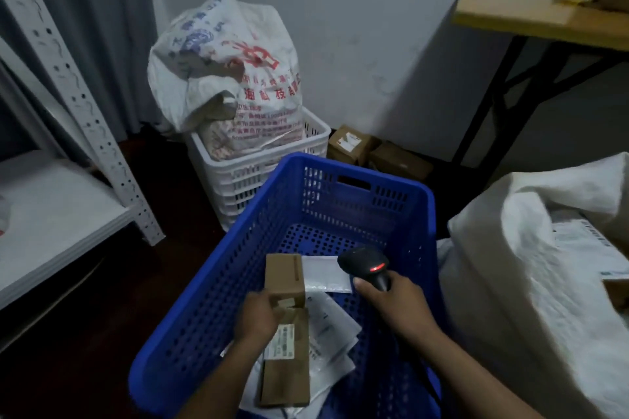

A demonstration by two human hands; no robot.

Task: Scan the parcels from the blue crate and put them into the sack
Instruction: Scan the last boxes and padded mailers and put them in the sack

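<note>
My left hand [258, 318] has its fingers curled round the near end of a small brown box [284, 274], thumb side towards me, holding it inside the blue crate [218, 299]; whether the box is lifted off the parcels under it I cannot tell. My right hand [391, 299] is wrapped round the handle of the scanner [369, 265], just beside the box on its right. The scanner's black head points away from me and a red light glows on its back.

Under my left wrist lies a long brown box [286, 371] with a white label on its upper end. White mailers [335, 333] are spread beside and beneath it, and a white padded envelope [326, 274] lies between the small box and the scanner. The far half of the crate floor shows bare blue mesh.

To my right, just beside the crate, stands the white sack [510, 282], its mouth open, with a labelled parcel [585, 245] showing inside.

Beyond the blue crate sits a white crate [245, 177] holding a printed sack [238, 78] with red and blue lettering. Two cardboard boxes [354, 143] rest on the floor against the wall to its right. A white metal rack [85, 105] stands at my left, and a wooden table [531, 19] on dark legs at the upper right
</note>
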